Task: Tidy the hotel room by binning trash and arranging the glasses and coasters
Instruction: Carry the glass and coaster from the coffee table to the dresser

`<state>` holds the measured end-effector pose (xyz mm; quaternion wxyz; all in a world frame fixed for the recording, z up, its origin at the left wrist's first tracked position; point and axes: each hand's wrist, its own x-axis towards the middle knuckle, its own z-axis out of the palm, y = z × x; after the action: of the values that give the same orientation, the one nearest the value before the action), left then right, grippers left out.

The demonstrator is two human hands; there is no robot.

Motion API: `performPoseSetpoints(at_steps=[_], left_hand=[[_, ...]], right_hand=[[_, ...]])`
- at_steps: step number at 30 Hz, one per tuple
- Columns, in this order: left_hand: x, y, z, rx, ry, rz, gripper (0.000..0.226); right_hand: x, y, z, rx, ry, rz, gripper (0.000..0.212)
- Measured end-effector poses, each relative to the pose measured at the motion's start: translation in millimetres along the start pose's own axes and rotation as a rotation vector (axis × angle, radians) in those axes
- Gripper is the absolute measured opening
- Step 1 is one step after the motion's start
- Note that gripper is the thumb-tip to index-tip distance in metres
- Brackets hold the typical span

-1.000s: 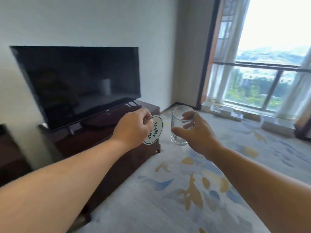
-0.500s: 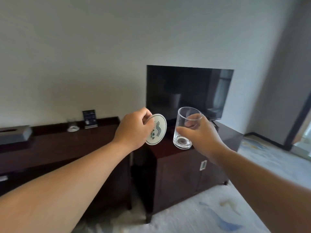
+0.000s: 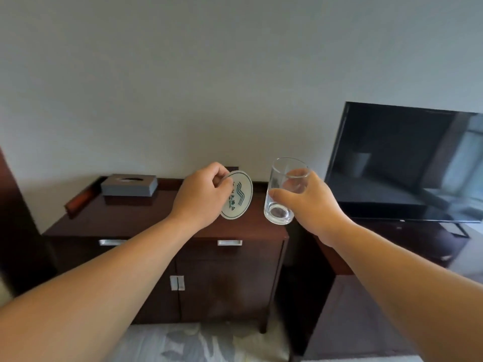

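Note:
My left hand [image 3: 201, 197] pinches a round white coaster [image 3: 239, 195] with a green wave logo, held tilted on edge in the air above the dark wooden cabinet [image 3: 136, 220]. My right hand [image 3: 311, 205] grips an empty clear drinking glass [image 3: 281, 194] upright, level with the coaster and just past the cabinet's right edge. Both arms are stretched forward. My left hand hides whatever stands behind it on the cabinet top.
A grey tissue box [image 3: 129, 184] sits at the cabinet's back left. A black television [image 3: 407, 163] stands on a lower dark unit [image 3: 418, 239] to the right. Patterned carpet [image 3: 198, 343] lies below, a white wall behind.
My view has swung left, from the window and carpet to the television and then to the cabinet. Both hands keep the coaster and glass in the same grip.

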<state>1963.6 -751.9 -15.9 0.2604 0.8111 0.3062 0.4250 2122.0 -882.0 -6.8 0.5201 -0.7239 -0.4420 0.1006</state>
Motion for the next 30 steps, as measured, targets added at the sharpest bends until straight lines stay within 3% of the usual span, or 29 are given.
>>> performPoseSetpoints(at_steps=[12,19,30], left_hand=[[75,-51,1,0.188,0.148,-0.119,0.013],[105,-97,-8,0.226,0.160,-0.182,0.013],[175,-219,-53,0.223,0.120,-0.197,0.012]], right_hand=[[126,23,52,0.088,-0.191,-0.092,0.040],[176,29,107,0.127,-0.272,-0.090,0.048],[243,18,228,0.106,-0.261,-0.038,0.048]])
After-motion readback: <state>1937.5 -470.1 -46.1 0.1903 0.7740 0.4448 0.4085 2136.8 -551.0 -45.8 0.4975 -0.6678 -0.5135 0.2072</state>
